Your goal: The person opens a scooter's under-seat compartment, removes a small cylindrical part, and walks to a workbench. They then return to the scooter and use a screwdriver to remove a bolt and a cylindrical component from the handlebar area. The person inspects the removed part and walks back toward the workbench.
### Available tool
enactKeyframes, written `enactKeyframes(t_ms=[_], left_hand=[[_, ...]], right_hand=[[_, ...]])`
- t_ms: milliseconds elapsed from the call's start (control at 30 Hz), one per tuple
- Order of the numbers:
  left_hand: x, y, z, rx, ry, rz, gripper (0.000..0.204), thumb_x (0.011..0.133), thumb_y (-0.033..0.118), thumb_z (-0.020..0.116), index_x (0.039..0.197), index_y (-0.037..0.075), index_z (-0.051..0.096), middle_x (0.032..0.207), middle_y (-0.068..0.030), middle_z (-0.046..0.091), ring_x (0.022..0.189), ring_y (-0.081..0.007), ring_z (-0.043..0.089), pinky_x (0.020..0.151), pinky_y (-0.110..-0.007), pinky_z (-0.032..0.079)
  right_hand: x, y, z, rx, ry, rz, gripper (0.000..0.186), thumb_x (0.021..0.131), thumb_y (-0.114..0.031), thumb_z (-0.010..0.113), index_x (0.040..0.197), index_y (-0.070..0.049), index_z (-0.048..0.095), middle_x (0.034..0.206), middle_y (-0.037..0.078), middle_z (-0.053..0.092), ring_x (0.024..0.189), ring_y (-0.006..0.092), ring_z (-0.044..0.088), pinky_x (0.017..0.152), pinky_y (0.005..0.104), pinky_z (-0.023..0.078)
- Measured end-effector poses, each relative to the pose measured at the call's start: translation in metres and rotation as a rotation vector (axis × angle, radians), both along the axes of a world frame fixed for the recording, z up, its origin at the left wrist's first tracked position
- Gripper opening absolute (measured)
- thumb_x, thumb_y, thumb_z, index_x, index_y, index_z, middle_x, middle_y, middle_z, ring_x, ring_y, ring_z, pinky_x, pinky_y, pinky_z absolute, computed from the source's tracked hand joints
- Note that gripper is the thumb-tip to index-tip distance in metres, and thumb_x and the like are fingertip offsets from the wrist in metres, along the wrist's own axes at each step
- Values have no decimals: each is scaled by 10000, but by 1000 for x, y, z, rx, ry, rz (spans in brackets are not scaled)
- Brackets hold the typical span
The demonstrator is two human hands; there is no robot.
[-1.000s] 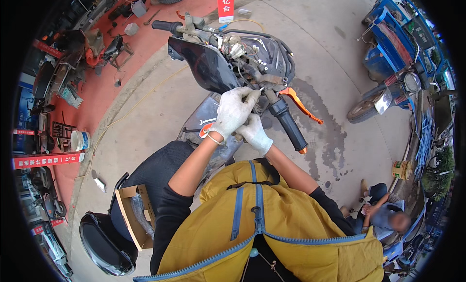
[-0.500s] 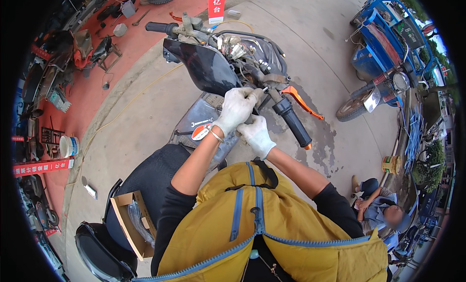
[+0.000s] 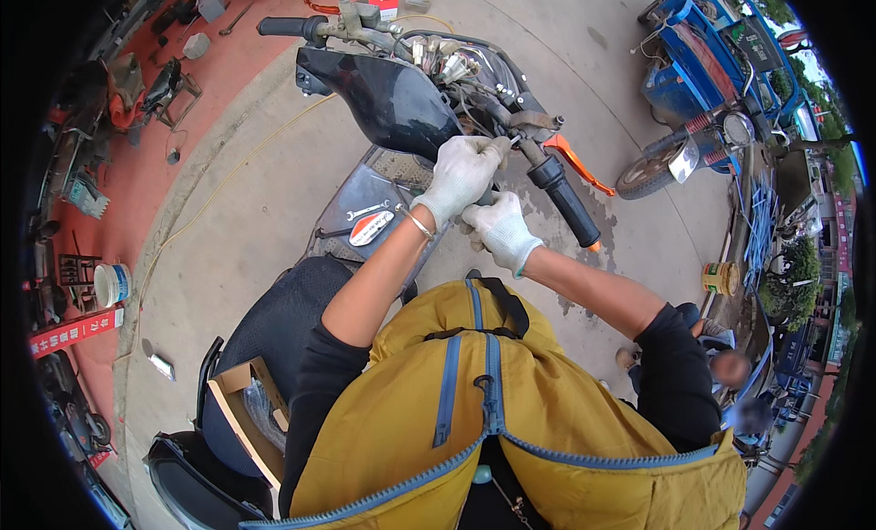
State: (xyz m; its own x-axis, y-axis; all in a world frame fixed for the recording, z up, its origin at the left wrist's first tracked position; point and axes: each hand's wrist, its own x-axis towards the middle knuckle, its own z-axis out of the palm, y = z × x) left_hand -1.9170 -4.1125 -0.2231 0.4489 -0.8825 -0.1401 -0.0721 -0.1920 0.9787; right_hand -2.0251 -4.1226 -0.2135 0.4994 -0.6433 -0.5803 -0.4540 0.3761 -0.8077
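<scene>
A scooter's stripped handlebar stands before me, with a black front panel (image 3: 388,101), bared wiring (image 3: 452,65), a black right grip (image 3: 564,197) and an orange brake lever (image 3: 579,165). Gloved in white, my left hand (image 3: 461,179) pinches close beside the bar, near the lever's inner end. A small light metal tip shows at its fingers; what it belongs to is hidden. Just below and right, my right hand (image 3: 502,232) is closed, its fingers curled around something dark that I cannot make out. Beneath them, a wrench (image 3: 368,211) and an orange-and-white oval piece (image 3: 371,227) lie on the footboard.
An open cardboard box (image 3: 228,384) with plastic-wrapped parts rests on the dark seat (image 3: 283,325). A blue cargo tricycle (image 3: 703,83) is parked at right, with a yellow bucket (image 3: 721,277) and a seated person (image 3: 721,343) nearer. At left stands a white bucket (image 3: 111,284).
The view has shifted slightly, and the handlebar sits a little differently in it. Both hands remain at the bar, the right one slightly farther right and lower relative to the left.
</scene>
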Motion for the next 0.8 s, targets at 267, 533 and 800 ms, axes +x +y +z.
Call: enactKeyframes(t_ms=[267,533,800], left_hand=[[-1,-1,3,1,46,12,401,857,371,575,674,25,663,506,-114,523,487,-203,530,527,-341,437],[-3,3,10,-12,-280,25,313,865,297,596,796,3,675,671,-161,617,587,-266,597,592,-363,469],[-11,4,7,-115,-476,122,185,836,200,626,830,25,686,759,-142,611,661,-284,594,603,-364,464]], right_hand=[[1,2,9,65,69,-11,114,730,-56,626,707,38,564,611,97,562,440,152,494,396,286,389],[-6,-15,-11,-45,-98,216,114,685,-54,651,750,26,602,630,66,595,482,111,527,432,244,402],[-5,-33,-46,-361,-389,350,306,680,-123,703,906,57,602,799,71,640,739,109,590,657,285,486]])
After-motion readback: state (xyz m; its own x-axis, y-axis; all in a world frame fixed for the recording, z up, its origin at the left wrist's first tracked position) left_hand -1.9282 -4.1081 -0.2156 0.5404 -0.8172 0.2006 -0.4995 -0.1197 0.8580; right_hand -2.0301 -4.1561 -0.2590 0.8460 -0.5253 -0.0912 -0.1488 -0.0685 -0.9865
